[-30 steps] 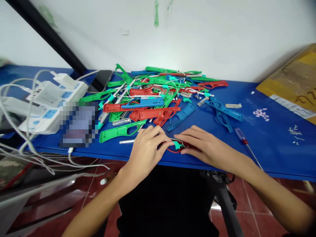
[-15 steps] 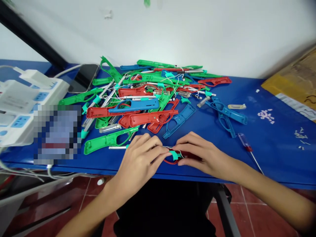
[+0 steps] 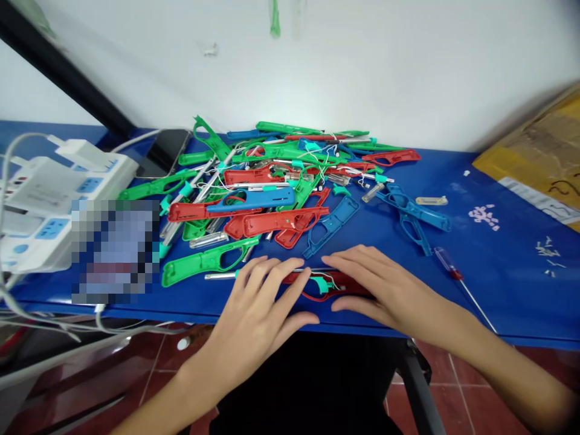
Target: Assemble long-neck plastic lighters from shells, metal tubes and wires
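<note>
Between my hands at the table's front edge lies a red lighter casing half (image 3: 347, 283) with a finger loop. A teal trigger piece (image 3: 322, 284) and a thin white wire sit at its loop. My left hand (image 3: 260, 296) covers the casing's left part, its fingers spread and its thumb held apart. A metal rod (image 3: 220, 276) sticks out to the left from under that hand. My right hand (image 3: 385, 284) arches over the right part, fingers stretched along the far side and thumb along the near side. Its palm hides the casing's right end.
Behind lies a pile of green, red and blue casing halves (image 3: 285, 220), rods and clear tanks. A screwdriver (image 3: 448, 263), small pink pieces (image 3: 484, 216) and a cardboard box (image 3: 534, 163) are at right. A power strip (image 3: 102, 187) and phones (image 3: 164, 154) occupy the left.
My left fingers have let go of the teal trigger piece and spread apart, the thumb lowered. My right hand has opened a little, showing more of the red casing. The view has shifted slightly.
</note>
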{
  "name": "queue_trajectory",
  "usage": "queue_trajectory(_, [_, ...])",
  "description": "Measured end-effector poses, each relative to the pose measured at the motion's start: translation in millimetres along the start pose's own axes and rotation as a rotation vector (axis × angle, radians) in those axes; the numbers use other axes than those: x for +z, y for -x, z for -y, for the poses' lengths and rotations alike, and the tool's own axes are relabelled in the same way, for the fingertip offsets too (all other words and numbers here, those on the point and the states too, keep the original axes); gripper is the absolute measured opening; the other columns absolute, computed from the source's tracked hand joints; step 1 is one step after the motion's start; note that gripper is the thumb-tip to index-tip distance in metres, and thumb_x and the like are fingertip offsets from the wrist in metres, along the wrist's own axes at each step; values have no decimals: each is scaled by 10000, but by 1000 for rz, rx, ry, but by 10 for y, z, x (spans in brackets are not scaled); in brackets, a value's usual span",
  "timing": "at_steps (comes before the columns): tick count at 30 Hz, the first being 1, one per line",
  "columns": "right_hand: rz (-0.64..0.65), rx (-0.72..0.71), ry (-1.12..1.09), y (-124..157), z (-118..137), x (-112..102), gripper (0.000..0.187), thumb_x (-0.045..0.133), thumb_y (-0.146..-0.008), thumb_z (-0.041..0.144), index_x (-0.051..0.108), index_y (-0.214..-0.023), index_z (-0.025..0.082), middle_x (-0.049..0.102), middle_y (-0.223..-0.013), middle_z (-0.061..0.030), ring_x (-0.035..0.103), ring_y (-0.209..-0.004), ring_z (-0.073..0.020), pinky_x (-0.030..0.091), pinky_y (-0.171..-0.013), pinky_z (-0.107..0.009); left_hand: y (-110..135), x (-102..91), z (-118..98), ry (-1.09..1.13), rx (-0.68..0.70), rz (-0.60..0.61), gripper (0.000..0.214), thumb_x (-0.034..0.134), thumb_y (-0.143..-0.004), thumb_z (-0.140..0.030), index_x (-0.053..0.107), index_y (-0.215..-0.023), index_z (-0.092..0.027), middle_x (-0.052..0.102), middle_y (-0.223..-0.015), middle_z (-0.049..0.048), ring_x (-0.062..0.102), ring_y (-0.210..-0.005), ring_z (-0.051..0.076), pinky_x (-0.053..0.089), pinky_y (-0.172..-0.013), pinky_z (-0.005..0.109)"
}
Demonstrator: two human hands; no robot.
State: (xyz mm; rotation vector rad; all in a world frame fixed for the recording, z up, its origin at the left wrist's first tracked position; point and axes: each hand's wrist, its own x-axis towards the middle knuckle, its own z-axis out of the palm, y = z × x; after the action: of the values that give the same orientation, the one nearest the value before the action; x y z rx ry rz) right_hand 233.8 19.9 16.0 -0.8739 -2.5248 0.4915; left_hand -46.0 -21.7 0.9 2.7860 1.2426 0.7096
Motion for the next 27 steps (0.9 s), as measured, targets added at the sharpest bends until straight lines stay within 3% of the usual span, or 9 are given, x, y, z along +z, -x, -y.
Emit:
queue_trajectory(4, [28, 45, 87, -69, 3, -119, 485, 611, -1107, 470, 654, -1467, 147, 765, -1325, -156, 734, -1186, -281, 598, -1024, -446, 15, -53, 183, 110, -98, 48, 595, 677, -1080, -449, 544, -1584, -163, 625, -1550, 163, 556, -1383, 334, 428, -1165, 491])
queue_trajectory(8, [99, 46, 106, -207, -49, -120, 328, 535, -1154, 372, 760, -1284, 172, 774, -1226, -126, 745, -1067, -255, 586, -923, -421, 14, -39, 291, 104, -81, 38, 438, 713, -1061, -429, 658, -1426, -195, 695, -1432, 126, 577, -1291, 328, 436, -1108, 501])
queue_trajectory(14, [157, 71, -70, -298, -76, -13, 217, 653, -1105, 357, 772, -1201, 203, 748, -1095, -74, 719, -992, -221, 558, -872, -369, 15, 22, 240, 229, -145, 2, 244, 716, -1071, -334, 664, -1279, -219, 753, -1258, 58, 628, -1139, 242, 432, -1054, 433])
queue_trajectory(21, [70, 170, -196, -242, -49, 88, 127, 642, -1109, 297, 730, -1075, 212, 713, -1116, -63, 682, -1026, -207, 530, -911, -355, 32, -22, 204, 411, -167, 12, 130, 647, -1099, -172, 682, -1208, -233, 734, -1158, 13, 660, -1081, 174, 444, -1098, 370])
queue_trajectory(27, [26, 98, -90, -218, -23, 137, 164, 569, -1146, 304, 683, -1071, 211, 758, -1074, -46, 688, -966, -201, 478, -894, -367, 81, -50, 201, 267, -148, -30, 234, 681, -1079, -157, 711, -1298, -234, 744, -1193, 40, 639, -1035, 203, 468, -975, 379])
